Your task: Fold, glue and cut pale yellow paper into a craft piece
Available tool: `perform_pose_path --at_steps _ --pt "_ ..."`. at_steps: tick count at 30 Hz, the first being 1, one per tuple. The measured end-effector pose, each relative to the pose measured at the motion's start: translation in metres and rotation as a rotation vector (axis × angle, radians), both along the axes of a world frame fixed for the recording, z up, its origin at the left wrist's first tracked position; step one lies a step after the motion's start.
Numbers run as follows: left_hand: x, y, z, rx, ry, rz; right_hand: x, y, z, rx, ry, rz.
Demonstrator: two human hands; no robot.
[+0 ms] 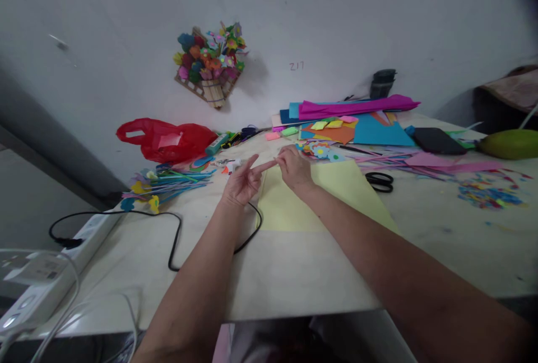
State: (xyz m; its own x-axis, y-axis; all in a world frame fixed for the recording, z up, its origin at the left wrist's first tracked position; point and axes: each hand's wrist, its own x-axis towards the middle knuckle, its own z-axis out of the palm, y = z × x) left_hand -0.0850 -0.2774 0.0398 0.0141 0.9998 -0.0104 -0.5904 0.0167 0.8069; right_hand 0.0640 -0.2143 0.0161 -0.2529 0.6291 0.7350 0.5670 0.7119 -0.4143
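Yellow paper sheet: flat on the table, partly covered by the right hand and forearm. Near edge runs roughly parallel to the table's front edge; right edge slants inward going away from the person. In view it extends further side to side than front to back, so the apparent long axis is crosswise; foreshortening prevents telling which side is truly longer. Being a plain sheet, it has no pointed end. Left hand at the sheet's left edge, palm up, thumb raised, forefinger straight and directed right across the sheet's far left portion, other fingers curled. Right hand above the sheet's far left part, fingers bent and drawn together at the tip of that forefinger; hands meet there. Cannot tell whether anything small sits in the pinch. Black scissors handles lie just beside the sheet's right edge. Black cable curves near its left edge. Paper flowers just beyond its far edge; blue sheet beyond, to the right. Stemmed flowers lie left of the sheet, the red bag further back on that side. Small colored scraps well to its right.
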Motion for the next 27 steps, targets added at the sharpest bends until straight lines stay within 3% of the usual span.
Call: perform_pose_path --at_steps 2,4,7,10,13,17,20,23,27 --pt "-0.002 0.004 -0.002 0.025 0.114 0.085 0.003 0.003 0.001 -0.031 -0.045 -0.085" --pt "-0.005 0.009 -0.008 -0.002 0.365 0.205 0.006 0.007 0.000 -0.085 -0.075 -0.187" --pt "-0.009 0.015 -0.017 -0.162 1.099 0.418 0.007 0.010 -0.001 -0.193 -0.146 -0.286" --pt "-0.009 0.016 -0.021 -0.256 1.519 0.481 0.006 0.009 -0.001 -0.267 -0.218 -0.277" --pt "-0.005 0.015 -0.018 -0.296 1.890 0.406 0.006 0.005 0.000 -0.284 -0.237 -0.272" --pt "-0.002 0.017 -0.018 -0.287 1.902 0.285 0.005 0.003 0.000 -0.277 -0.239 -0.289" --pt "-0.006 0.022 -0.025 -0.275 1.779 0.302 0.005 0.003 0.000 -0.272 -0.218 -0.275" --pt "-0.009 0.027 -0.032 -0.211 1.531 0.387 0.004 0.003 0.000 -0.255 -0.177 -0.249" --pt "-0.003 0.027 -0.032 -0.191 1.037 0.403 0.003 0.001 0.002 -0.225 -0.133 -0.242"
